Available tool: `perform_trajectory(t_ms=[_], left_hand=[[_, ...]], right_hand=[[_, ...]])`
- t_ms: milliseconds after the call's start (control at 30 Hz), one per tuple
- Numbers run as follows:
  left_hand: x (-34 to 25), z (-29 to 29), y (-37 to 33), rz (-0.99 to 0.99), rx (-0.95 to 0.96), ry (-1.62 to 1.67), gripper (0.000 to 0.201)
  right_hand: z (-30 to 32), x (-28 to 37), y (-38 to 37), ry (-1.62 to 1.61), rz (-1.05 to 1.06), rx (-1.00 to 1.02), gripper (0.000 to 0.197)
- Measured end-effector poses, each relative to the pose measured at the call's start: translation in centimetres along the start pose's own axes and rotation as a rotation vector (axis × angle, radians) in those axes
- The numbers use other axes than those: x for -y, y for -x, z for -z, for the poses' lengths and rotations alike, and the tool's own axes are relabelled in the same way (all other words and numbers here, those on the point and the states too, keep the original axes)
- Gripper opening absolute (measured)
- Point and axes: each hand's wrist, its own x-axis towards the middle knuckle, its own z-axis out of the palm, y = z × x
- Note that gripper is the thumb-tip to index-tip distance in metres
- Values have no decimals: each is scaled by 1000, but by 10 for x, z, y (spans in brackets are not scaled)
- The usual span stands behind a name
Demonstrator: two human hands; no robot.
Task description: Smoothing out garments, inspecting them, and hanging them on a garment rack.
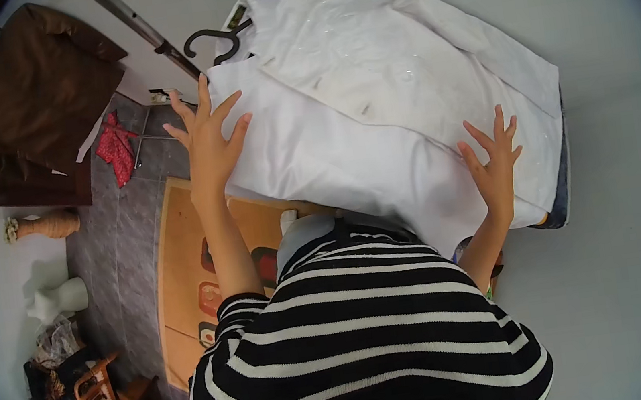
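A white garment (304,133) lies spread in front of me, with what looks like a clear, shiny cover over part of it. From its upper left edge sticks out the hook of a black hanger (223,43). My left hand (211,137) is raised near the garment's left edge, its fingers spread and nothing in them. Over the right part of the cloth, my right hand (495,157) is also raised with fingers apart and holds nothing. Whether either hand touches the cloth, I cannot tell. Dark blue fabric (560,205) shows beneath the white at the right.
At the left are a metal pole (140,25), a brown cover (38,87) and a red patterned cloth (116,150) on grey tiles. A vase (49,226), a white bust form (58,300) and a cluttered pile (95,391) stand farther down. An orange patterned mat (182,283) lies below me.
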Motion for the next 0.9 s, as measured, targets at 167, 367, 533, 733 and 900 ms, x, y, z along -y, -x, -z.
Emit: perform_trajectory(t_ms=[167,367,533,733,900], left_hand=[[47,19,8,5,106,62,36],[77,16,10,-78,291,163,47],[82,10,0,-208,309,231,54],[89,0,-5,-309,309,319,54],[85,-11,-7,-279,334,359,56]], right_hand=[[-28,77,2,-71,165,-39,29],[-79,177,15,-226,331,85,31],[-118,231,26,-159,489,200,45],[-141,244,34,-41,361,74,49],[-146,250,31,-39,320,14,42]])
